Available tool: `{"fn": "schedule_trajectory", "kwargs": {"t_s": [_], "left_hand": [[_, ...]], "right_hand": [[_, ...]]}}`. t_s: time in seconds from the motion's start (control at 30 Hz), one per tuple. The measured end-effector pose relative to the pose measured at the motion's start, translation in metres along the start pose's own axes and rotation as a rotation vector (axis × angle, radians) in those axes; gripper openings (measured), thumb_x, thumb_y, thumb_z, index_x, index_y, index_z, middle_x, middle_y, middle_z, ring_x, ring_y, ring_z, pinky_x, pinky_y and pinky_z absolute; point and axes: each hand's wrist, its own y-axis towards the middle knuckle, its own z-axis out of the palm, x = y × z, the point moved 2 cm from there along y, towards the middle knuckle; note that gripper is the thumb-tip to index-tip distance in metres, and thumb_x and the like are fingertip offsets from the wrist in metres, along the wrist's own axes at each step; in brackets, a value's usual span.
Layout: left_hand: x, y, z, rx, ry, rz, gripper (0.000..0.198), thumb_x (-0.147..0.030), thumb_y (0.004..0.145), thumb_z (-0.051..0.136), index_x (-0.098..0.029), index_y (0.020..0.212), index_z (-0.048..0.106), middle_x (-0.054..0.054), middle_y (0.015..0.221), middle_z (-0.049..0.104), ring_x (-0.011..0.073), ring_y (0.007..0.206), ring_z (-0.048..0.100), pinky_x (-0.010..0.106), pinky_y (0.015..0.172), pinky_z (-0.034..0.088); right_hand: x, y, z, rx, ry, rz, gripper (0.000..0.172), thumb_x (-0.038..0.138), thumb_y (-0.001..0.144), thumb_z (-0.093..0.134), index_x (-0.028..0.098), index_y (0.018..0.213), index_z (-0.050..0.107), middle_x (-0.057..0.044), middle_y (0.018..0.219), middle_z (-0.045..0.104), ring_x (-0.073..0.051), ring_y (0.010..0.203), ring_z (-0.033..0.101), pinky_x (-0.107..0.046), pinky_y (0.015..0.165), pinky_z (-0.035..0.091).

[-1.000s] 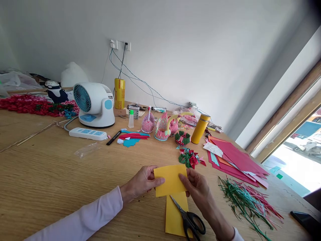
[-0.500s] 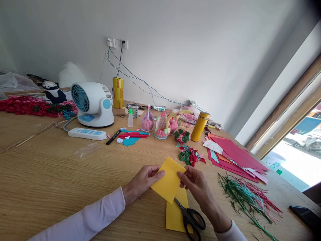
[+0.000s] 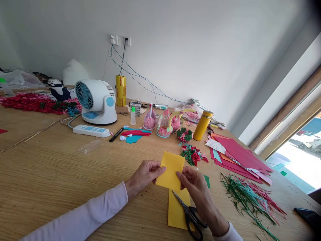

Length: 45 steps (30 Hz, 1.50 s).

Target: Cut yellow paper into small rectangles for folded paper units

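Between the person's two hands sits a smooth, roughly square sheet of yellow paper (image 3: 171,167), slightly tilted. The left hand (image 3: 145,175) is nearly closed, thumb flat on the sheet's left edge with curled fingers behind; the right hand (image 3: 195,184) pinches the right edge likewise. Below the hands, black-handled scissors (image 3: 192,217) with slim metal blades lie across a yellow rectangle (image 3: 175,211) on the grained wooden table (image 3: 105,180). Just beyond the right hand are a flat green scrap (image 3: 207,181) and pointed, folded paper pieces (image 3: 192,155); rightward of it, thin curling strips (image 3: 243,194) tangle.
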Motion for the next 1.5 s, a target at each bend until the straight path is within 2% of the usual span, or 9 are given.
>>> {"fn": "schedule_trajectory", "kwargs": {"t_s": [0.13, 0.3, 0.5, 0.7, 0.9, 1.13, 1.33, 1.4, 1.5], "left_hand": [[-0.004, -0.001, -0.001, 0.039, -0.003, 0.006, 0.042, -0.052, 0.074, 0.064, -0.011, 0.08, 0.064, 0.001, 0.067, 0.057, 0.0101, 0.055, 0.048, 0.02, 0.048, 0.037], [-0.007, -0.003, 0.001, 0.087, -0.039, 0.022, 0.041, -0.048, 0.074, 0.066, -0.01, 0.088, 0.067, 0.003, 0.072, 0.06, 0.0099, 0.056, 0.05, 0.02, 0.048, 0.042], [-0.001, -0.006, 0.002, -0.013, -0.123, 0.039, 0.038, -0.043, 0.073, 0.069, -0.012, 0.095, 0.071, 0.004, 0.075, 0.062, 0.0076, 0.052, 0.05, 0.018, 0.046, 0.04], [-0.003, -0.01, 0.006, -0.002, -0.263, -0.017, 0.029, -0.038, 0.071, 0.071, -0.012, 0.083, 0.072, 0.003, 0.072, 0.061, 0.0096, 0.059, 0.053, 0.019, 0.048, 0.043], [-0.001, -0.01, 0.007, 0.031, -0.406, -0.089, 0.02, -0.029, 0.07, 0.071, -0.011, 0.078, 0.069, 0.003, 0.07, 0.063, 0.0102, 0.058, 0.057, 0.02, 0.051, 0.047], [0.004, -0.009, 0.005, 0.053, -0.618, -0.229, 0.014, -0.013, 0.074, 0.057, -0.008, 0.08, 0.069, 0.008, 0.076, 0.069, 0.0121, 0.06, 0.065, 0.019, 0.055, 0.051], [0.01, -0.01, 0.002, 0.004, -0.799, -0.356, 0.029, 0.001, 0.067, 0.049, -0.005, 0.087, 0.069, 0.009, 0.08, 0.07, 0.0114, 0.07, 0.066, 0.018, 0.066, 0.053], [0.009, -0.011, 0.002, 0.021, -0.801, -0.379, 0.026, 0.001, 0.068, 0.052, -0.005, 0.089, 0.068, 0.008, 0.082, 0.069, 0.0099, 0.072, 0.065, 0.016, 0.068, 0.053], [0.005, -0.012, 0.005, 0.117, -0.674, -0.346, 0.014, -0.011, 0.076, 0.06, -0.01, 0.088, 0.066, 0.002, 0.076, 0.065, 0.007, 0.06, 0.059, 0.017, 0.059, 0.053]], "right_hand": [[0.002, -0.004, 0.0, 0.044, 0.07, 0.036, 0.036, 0.052, 0.074, 0.068, 0.016, 0.08, 0.066, -0.001, 0.067, 0.062, -0.014, 0.059, 0.053, -0.023, 0.054, 0.041], [-0.002, -0.006, -0.001, 0.034, 0.134, 0.039, 0.028, 0.044, 0.075, 0.07, 0.017, 0.078, 0.068, 0.001, 0.066, 0.06, -0.012, 0.057, 0.049, -0.022, 0.052, 0.037], [0.0, -0.008, -0.003, -0.019, 0.334, 0.11, 0.017, 0.032, 0.068, 0.076, 0.018, 0.076, 0.072, 0.001, 0.066, 0.061, -0.011, 0.058, 0.048, -0.02, 0.052, 0.035], [-0.002, -0.008, -0.003, -0.018, 0.375, 0.131, 0.006, 0.022, 0.07, 0.071, 0.018, 0.068, 0.068, 0.003, 0.061, 0.055, -0.01, 0.056, 0.044, -0.02, 0.052, 0.033], [-0.005, -0.009, -0.002, 0.004, 0.385, 0.171, 0.005, 0.018, 0.069, 0.068, 0.017, 0.067, 0.064, 0.004, 0.058, 0.053, -0.01, 0.055, 0.044, -0.019, 0.051, 0.033], [-0.003, -0.011, -0.002, 0.045, 0.32, 0.16, 0.003, 0.018, 0.074, 0.065, 0.016, 0.073, 0.067, 0.003, 0.061, 0.053, -0.008, 0.057, 0.044, -0.017, 0.053, 0.036], [-0.002, -0.006, -0.009, 0.167, 0.158, 0.026, 0.017, 0.023, 0.075, 0.069, 0.021, 0.092, 0.065, -0.003, 0.09, 0.063, -0.017, 0.08, 0.056, -0.026, 0.067, 0.047], [-0.004, -0.004, -0.011, 0.12, 0.061, -0.037, 0.016, 0.029, 0.076, 0.071, 0.02, 0.087, 0.064, -0.003, 0.086, 0.063, -0.016, 0.074, 0.056, -0.025, 0.062, 0.046], [-0.006, -0.002, -0.013, 0.022, -0.024, -0.072, 0.022, 0.037, 0.077, 0.07, 0.018, 0.073, 0.06, 0.0, 0.065, 0.062, -0.012, 0.058, 0.051, -0.023, 0.055, 0.041]]}}
